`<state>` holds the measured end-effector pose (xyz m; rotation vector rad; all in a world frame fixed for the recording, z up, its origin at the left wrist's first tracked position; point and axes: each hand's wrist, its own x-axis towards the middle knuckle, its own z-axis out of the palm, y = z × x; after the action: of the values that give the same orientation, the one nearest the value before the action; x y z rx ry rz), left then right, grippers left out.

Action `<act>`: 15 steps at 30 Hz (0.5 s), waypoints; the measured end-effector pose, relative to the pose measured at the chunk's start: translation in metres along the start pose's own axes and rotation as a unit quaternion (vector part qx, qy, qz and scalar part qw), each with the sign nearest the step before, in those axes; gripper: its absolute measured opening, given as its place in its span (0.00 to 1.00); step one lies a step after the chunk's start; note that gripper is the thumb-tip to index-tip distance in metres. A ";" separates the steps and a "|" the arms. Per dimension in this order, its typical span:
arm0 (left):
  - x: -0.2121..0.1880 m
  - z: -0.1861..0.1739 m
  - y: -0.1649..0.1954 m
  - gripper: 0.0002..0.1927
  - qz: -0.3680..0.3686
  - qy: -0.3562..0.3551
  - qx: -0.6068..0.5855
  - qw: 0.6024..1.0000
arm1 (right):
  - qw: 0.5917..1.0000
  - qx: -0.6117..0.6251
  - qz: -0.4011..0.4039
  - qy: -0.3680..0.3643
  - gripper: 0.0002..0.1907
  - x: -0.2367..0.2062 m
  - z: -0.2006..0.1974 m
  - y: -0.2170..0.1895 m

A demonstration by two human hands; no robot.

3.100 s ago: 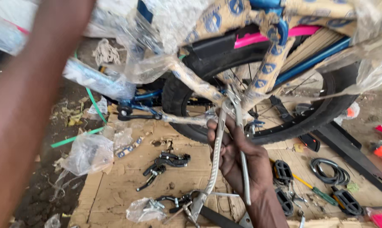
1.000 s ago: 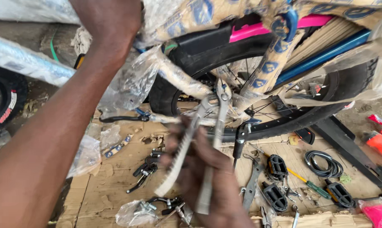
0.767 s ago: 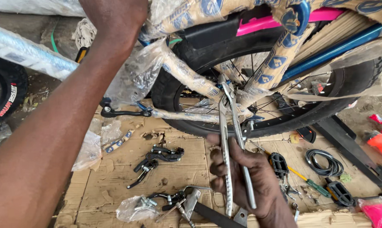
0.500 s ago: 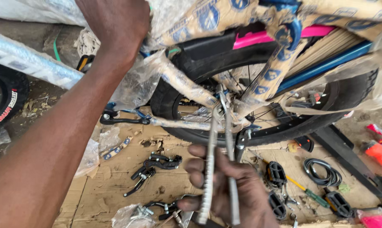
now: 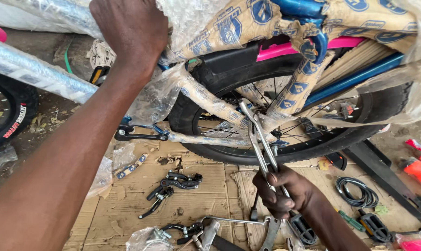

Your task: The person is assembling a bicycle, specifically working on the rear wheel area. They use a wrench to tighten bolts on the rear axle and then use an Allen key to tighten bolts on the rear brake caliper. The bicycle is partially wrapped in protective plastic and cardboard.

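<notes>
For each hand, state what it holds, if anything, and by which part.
The right hand grips metal pliers by the lower handles. The left hand clasps the plastic-wrapped bicycle frame on its upper part.

A bicycle repair or assembly spot set up at ground level, on flattened cardboard over dirt. A bicycle (frame in paper and plastic wrap) stands just above the fingers of the right hand, its rear wheel close behind them. Brake levers lie left of the fingers, a coiled cable and pedals to their right.
</notes>
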<state>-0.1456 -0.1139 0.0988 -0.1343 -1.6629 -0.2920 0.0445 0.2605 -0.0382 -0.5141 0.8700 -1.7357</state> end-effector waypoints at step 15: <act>0.001 -0.015 0.011 0.08 0.031 0.073 0.008 0.997 | 0.839 0.331 -0.271 0.337 0.13 0.159 0.191 -0.012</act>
<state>-0.1283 -0.1076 0.1029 -0.1490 -1.5128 -0.2364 0.1200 0.0547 0.0808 0.3987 0.5245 -2.6565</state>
